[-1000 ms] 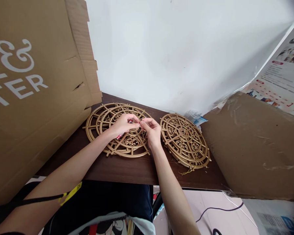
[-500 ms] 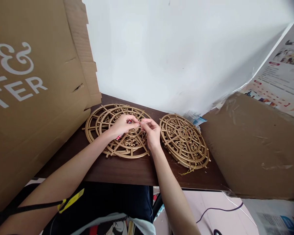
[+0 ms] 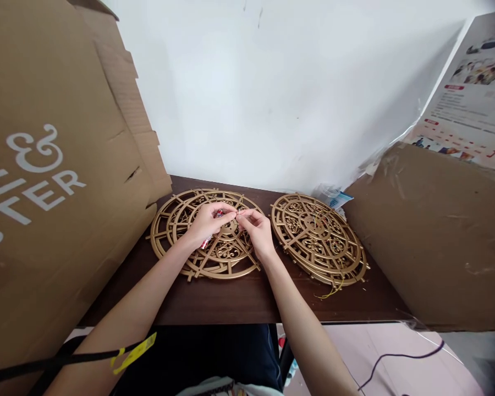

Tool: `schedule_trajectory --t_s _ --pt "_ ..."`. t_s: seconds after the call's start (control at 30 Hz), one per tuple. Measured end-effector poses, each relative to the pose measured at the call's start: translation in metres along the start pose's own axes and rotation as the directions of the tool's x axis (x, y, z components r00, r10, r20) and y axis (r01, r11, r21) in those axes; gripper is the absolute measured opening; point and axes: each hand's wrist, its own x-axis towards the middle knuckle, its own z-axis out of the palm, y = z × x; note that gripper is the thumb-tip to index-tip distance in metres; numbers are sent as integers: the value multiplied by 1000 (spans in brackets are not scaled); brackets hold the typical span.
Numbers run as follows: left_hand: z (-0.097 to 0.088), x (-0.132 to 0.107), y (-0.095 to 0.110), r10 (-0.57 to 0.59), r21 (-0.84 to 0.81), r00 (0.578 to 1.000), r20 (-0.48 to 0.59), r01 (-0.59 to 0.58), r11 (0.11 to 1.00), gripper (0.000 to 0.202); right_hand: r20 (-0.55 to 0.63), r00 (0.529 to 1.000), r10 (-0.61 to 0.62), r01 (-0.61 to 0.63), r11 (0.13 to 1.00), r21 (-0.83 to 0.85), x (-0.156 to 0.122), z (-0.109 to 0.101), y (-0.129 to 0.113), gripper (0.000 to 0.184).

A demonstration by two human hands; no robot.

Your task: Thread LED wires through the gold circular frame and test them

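My left hand (image 3: 209,223) is closed above the left stack of round gold lattice panels (image 3: 165,246), its thumb and forefinger pinched together. A slim red-and-white tube (image 3: 206,242) shows beneath the palm and again between the fingers, so it appears tucked in that hand. Fingertip to fingertip with it, my right hand (image 3: 256,231) is pinched too. A tiny pale strand (image 3: 239,211) sticks up where the fingertips meet; its kind is too small to tell. Scrollwork and a central ring show on the panels, partly covered by both hands.
A second stack of gold lattice panels (image 3: 319,236) lies to the right on the dark wooden table (image 3: 214,302), with yellow thread (image 3: 330,294) at its front edge. Large cardboard boxes (image 3: 58,181) (image 3: 445,236) flank the table. Behind are a plastic packet (image 3: 334,197) and a white wall (image 3: 247,99).
The camera view has shifted, so table and panels sit slightly lower and farther right. Both hands stay pinched together over the left stack, with only slight finger movement.
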Motion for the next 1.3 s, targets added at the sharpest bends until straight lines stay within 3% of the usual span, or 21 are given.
schedule_trajectory --t_s 0.17,0.53,0.97,1.13,1.3 --pt "3 -2 4 -45 -77 999 -7 44 996 23 -16 1000 -10 10 999 38 0 0 -2 24" --pt "6 -5 4 27 109 999 -35 -23 994 15 -28 999 -18 20 998 65 3 -2 3 23" --pt "11 -5 3 9 176 1000 -22 -6 984 13 -45 999 -3 5 998 58 5 -4 8 26" --pt "11 -5 2 -60 57 994 -93 66 996 17 -74 997 5 -1 999 48 5 -6 7 27" --pt "7 -2 3 -186 -215 968 -167 148 965 22 -39 998 47 -45 997 68 4 -2 9 31"
